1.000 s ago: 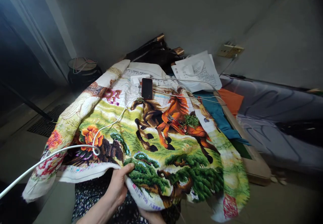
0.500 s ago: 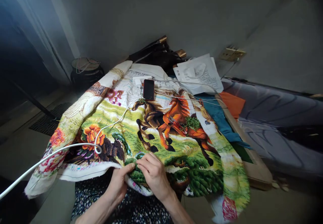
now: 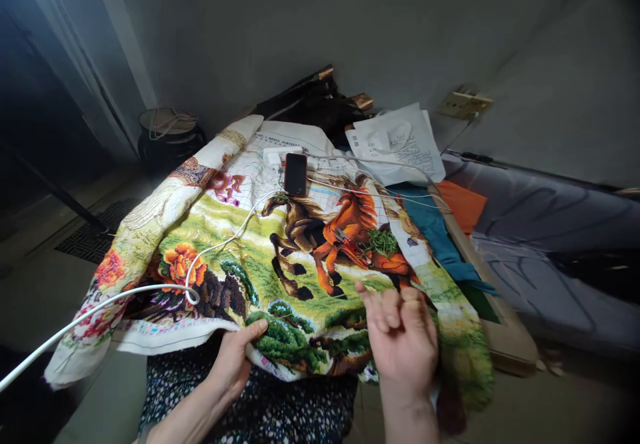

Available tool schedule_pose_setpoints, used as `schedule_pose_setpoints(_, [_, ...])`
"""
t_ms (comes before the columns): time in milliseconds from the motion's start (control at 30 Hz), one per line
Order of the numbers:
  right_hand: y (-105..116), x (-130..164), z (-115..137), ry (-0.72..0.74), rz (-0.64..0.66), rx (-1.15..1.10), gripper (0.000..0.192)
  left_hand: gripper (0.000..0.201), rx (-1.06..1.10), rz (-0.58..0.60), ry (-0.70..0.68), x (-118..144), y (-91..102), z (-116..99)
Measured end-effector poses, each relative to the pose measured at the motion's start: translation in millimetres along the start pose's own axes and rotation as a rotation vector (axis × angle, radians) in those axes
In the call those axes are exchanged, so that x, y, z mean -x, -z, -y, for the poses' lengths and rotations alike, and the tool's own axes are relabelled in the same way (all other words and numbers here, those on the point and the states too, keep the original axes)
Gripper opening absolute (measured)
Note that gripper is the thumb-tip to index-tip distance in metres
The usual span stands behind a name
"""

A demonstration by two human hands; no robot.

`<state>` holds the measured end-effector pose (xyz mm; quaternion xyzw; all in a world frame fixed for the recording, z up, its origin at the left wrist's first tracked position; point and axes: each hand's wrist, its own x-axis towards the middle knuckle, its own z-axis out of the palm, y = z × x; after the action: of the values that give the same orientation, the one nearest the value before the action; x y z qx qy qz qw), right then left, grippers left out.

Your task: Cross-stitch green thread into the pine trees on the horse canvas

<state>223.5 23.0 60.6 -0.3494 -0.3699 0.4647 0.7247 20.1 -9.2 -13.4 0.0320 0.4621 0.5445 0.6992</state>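
A large embroidered cloth (image 3: 300, 264) with running horses, flowers and green trees lies spread over a table and my lap. My left hand (image 3: 235, 364) grips its near edge, thumb on top by the green tree patch. My right hand (image 3: 403, 344) is lifted above the cloth's right part, back toward me and fingers curled together. I cannot make out a needle or thread in it. Red-handled scissors (image 3: 347, 243) and a tuft of green thread (image 3: 383, 241) rest on the orange horse.
A dark phone (image 3: 295, 174) and a white charger (image 3: 275, 156) lie on the cloth's far part. A white cable (image 3: 100, 305) runs off to the left. A white printed bag (image 3: 400, 144), teal and orange fabrics (image 3: 440, 224), and a dark pot (image 3: 167, 139) stand around.
My right hand came from under the cloth onto the green tree patch beside my left thumb. It has now risen up and to the right. My left hand kept its hold.
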Motion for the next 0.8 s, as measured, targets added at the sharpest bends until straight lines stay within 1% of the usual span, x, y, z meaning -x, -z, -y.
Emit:
schedule_pose_setpoints(33, [2.6, 1.0, -3.8, -0.011, 0.016, 0.119, 0.021, 0.042, 0.004, 0.0, 0.0, -0.1, 0.2, 0.2])
schedule_pose_setpoints(67, [3.7, 3.8, -9.8, -0.054, 0.062, 0.252, 0.021, 0.042, 0.004, 0.0, 0.001, -0.1, 0.5, 0.3])
schedule_pose_setpoints(100, [3.3, 8.0, -16.8, -0.108, 0.135, 0.386, 0.021, 0.042, 0.003, -0.001, 0.002, 0.0, 0.6, 0.3])
schedule_pose_setpoints(167, [-2.4, 17.4, -30.4, -0.186, 0.366, 0.643, 0.022, 0.039, -0.006, -0.002, 0.002, 0.3, 0.6, -0.1])
schedule_pose_setpoints(200, [-7.1, 21.5, -35.7, -0.182, 0.499, 0.761, 0.021, 0.037, -0.013, -0.004, -0.001, 0.6, 0.5, -0.5])
schedule_pose_setpoints(267, [-17.5, 26.6, -42.2, -0.078, 0.717, 0.959, 0.017, 0.033, -0.025, -0.005, -0.006, 1.0, 0.0, -1.3])
schedule_pose_setpoints(300, [-22.2, 27.6, -43.9, -0.018, 0.784, 1.028, 0.019, 0.031, -0.03, -0.007, -0.007, 1.2, -0.3, -1.7])
schedule_pose_setpoints(333, [-25.8, 27.8, -45.1, 0.027, 0.825, 1.071, 0.022, 0.03, -0.036, -0.009, -0.008, 1.4, -0.6, -2.0])
schedule_pose_setpoints(400, [-29.5, 27.1, -47.0, 0.067, 0.861, 1.108, 0.026, 0.029, -0.041, -0.014, -0.008, 1.6, -1.1, -2.4])
schedule_pose_setpoints(467, [-29.3, 26.0, -48.9, 0.076, 0.876, 1.123, 0.025, 0.029, -0.043, -0.022, -0.005, 1.9, -1.5, -2.4])
schedule_pose_setpoints(700, [-26.0, 24.9, -52.9, 0.09, 0.878, 1.151, 0.023, 0.029, -0.043, -0.019, -0.007, 2.2, -2.6, -2.6])
schedule_pose_setpoints(800, [-27.6, 25.1, -52.8, 0.122, 0.904, 1.189, 0.023, 0.028, -0.046, -0.023, -0.002, 2.2, -2.4, -2.7])
